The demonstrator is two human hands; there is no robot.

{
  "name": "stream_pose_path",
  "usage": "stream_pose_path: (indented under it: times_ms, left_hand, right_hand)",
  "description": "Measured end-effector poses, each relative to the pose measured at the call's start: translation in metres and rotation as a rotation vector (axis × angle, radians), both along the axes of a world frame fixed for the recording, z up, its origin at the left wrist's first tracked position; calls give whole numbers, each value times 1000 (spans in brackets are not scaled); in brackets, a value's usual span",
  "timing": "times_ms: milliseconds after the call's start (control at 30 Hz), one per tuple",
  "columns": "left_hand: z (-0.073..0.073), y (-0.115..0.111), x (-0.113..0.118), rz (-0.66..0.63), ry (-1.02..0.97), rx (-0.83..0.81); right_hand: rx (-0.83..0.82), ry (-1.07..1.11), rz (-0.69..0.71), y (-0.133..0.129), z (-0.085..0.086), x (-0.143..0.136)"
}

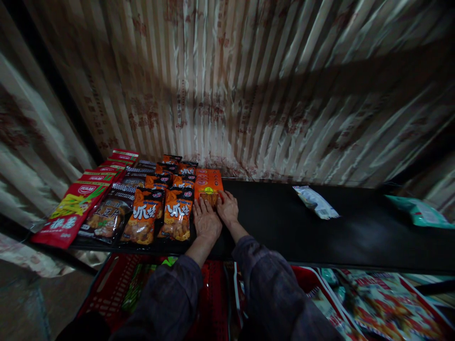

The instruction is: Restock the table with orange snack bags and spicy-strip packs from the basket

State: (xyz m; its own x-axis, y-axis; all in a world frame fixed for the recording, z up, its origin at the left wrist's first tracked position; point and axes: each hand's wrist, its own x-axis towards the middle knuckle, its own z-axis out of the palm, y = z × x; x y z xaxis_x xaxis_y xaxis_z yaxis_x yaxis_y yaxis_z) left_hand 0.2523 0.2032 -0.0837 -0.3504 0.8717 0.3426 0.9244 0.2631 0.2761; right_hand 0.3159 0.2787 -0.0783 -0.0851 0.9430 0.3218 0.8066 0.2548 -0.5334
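We see a long black shelf (284, 227) running across the view, backed by a striped, shiny beige curtain (249, 85). At its left end lie rows of snack packets: red packets with green and yellow print (73, 208), dark packets with a checkered top edge (108, 213), and orange-and-black packets with white lettering (144, 215). Well apart to the right lies a small white-and-blue wrapper (316, 202), and a pale green bag (419, 211) sits near the far right edge. Below the shelf we make out a red plastic basket (113, 284) and red printed packets (384, 303).
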Motion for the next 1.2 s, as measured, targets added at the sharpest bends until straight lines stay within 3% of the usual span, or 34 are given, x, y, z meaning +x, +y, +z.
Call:
stream_pose_path:
  times_ms: [1200]
  left_hand:
    - [7, -4, -1, 12, -25, -34]
  right_hand:
    - [-21, -26, 2, -2, 2, -3]
